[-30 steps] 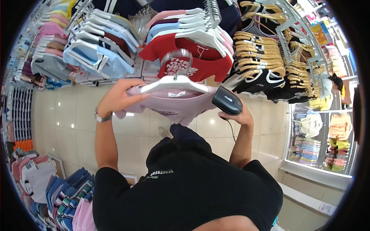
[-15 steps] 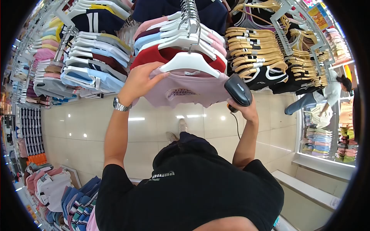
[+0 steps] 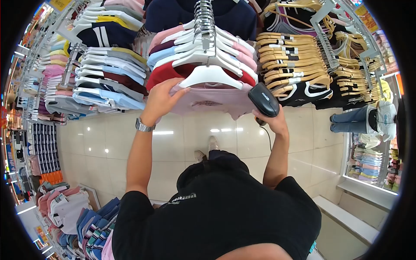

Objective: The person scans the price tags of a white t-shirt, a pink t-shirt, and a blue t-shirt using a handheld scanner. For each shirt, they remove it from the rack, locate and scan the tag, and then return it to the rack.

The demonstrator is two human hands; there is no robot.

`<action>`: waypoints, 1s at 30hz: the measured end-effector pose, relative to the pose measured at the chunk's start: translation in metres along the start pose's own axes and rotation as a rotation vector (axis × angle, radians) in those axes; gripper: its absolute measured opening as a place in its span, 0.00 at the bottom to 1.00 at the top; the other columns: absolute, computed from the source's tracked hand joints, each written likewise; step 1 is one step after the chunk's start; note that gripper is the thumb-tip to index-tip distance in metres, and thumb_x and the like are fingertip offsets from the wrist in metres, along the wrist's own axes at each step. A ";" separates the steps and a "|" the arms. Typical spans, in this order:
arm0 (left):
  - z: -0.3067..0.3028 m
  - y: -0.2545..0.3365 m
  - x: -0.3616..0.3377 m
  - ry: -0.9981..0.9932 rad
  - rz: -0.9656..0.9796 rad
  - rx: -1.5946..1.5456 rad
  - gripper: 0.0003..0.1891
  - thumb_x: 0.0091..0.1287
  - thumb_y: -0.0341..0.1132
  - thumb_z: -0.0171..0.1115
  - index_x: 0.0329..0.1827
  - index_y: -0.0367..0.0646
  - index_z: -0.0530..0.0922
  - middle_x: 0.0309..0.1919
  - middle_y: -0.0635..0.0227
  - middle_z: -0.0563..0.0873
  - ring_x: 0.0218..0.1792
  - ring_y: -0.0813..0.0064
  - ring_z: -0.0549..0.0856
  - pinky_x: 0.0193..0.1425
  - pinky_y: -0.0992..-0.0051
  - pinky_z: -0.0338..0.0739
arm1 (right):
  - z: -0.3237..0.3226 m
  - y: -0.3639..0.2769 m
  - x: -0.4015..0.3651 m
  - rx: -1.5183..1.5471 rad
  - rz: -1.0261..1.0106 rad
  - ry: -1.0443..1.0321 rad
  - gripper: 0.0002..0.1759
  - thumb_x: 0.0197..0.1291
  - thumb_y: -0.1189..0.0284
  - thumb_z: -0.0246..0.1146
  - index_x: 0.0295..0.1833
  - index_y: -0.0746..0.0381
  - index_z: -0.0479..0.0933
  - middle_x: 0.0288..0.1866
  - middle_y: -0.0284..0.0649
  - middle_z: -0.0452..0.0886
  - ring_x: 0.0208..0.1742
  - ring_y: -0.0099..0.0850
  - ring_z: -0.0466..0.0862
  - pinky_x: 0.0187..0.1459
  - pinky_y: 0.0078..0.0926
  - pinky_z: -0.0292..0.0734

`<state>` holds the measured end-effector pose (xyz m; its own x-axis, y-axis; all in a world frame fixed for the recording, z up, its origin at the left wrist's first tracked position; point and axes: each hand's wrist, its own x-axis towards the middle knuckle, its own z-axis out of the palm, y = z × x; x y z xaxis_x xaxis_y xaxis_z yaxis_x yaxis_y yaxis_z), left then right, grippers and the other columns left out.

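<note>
A pale pink T-shirt (image 3: 184, 104) with a small print on its chest hangs at the front of the rack on a white hanger (image 3: 211, 77). My left hand (image 3: 162, 99) grips the shirt's shoulder by the hanger's left end, thumb on the front. In my right hand (image 3: 277, 123) is a black barcode scanner (image 3: 263, 100), held at the shirt's right shoulder; a thin cable trails down from it. Right behind the pink shirt hangs a red shirt (image 3: 161, 77).
Folded-over rows of shirts on white hangers (image 3: 108, 71) hang to the left. Wooden hangers (image 3: 294, 65) with dark tops fill the right rack. Another person (image 3: 364, 119) stands at far right. Stacked clothes (image 3: 97, 225) lie at lower left, above tiled floor (image 3: 182, 149).
The view has shifted slightly. The pink shirt's print now looks more foreshortened, and the person at far right has changed position. Both my hands keep their holds.
</note>
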<state>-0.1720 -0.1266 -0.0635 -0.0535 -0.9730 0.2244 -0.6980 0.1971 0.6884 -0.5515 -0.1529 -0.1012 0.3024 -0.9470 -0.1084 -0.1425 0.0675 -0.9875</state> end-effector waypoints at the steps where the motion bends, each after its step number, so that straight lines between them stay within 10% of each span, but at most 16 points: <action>1: 0.002 0.002 0.000 0.010 -0.008 -0.001 0.19 0.65 0.43 0.70 0.52 0.39 0.84 0.45 0.55 0.89 0.44 0.57 0.88 0.50 0.67 0.81 | -0.001 0.003 0.002 -0.003 0.006 -0.004 0.28 0.48 0.75 0.79 0.55 0.66 0.78 0.43 0.31 0.82 0.43 0.20 0.76 0.49 0.22 0.74; 5: 0.011 -0.002 0.002 0.026 -0.011 -0.005 0.18 0.64 0.42 0.71 0.51 0.39 0.84 0.45 0.56 0.89 0.44 0.57 0.88 0.50 0.67 0.81 | -0.002 0.008 0.010 -0.044 -0.047 0.008 0.20 0.49 0.77 0.78 0.46 0.66 0.78 0.34 0.31 0.81 0.32 0.21 0.77 0.36 0.23 0.74; 18: -0.007 -0.039 -0.023 -0.153 -0.309 -0.229 0.22 0.59 0.45 0.75 0.48 0.38 0.84 0.35 0.65 0.88 0.34 0.69 0.87 0.45 0.69 0.81 | -0.026 0.044 0.025 0.242 -0.039 -0.136 0.32 0.46 0.79 0.75 0.61 0.65 0.77 0.50 0.39 0.86 0.50 0.25 0.81 0.55 0.26 0.75; 25: 0.043 -0.175 -0.115 -0.091 -0.506 -1.174 0.51 0.46 0.38 0.82 0.74 0.36 0.64 0.65 0.62 0.78 0.65 0.64 0.77 0.70 0.64 0.72 | -0.033 0.104 0.019 0.621 -0.004 -0.202 0.30 0.47 0.77 0.69 0.60 0.66 0.76 0.49 0.44 0.85 0.51 0.34 0.82 0.57 0.33 0.74; 30: 0.117 -0.125 -0.131 -0.032 -0.502 -1.412 0.48 0.50 0.32 0.80 0.75 0.34 0.63 0.65 0.61 0.77 0.68 0.64 0.75 0.74 0.63 0.68 | -0.019 0.118 0.012 0.706 0.076 -0.190 0.29 0.50 0.78 0.69 0.61 0.65 0.75 0.50 0.43 0.85 0.46 0.34 0.83 0.52 0.34 0.78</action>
<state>-0.1612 -0.0377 -0.2597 -0.0524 -0.9711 -0.2327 0.5970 -0.2173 0.7723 -0.5827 -0.1628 -0.2168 0.4828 -0.8654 -0.1340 0.4520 0.3773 -0.8083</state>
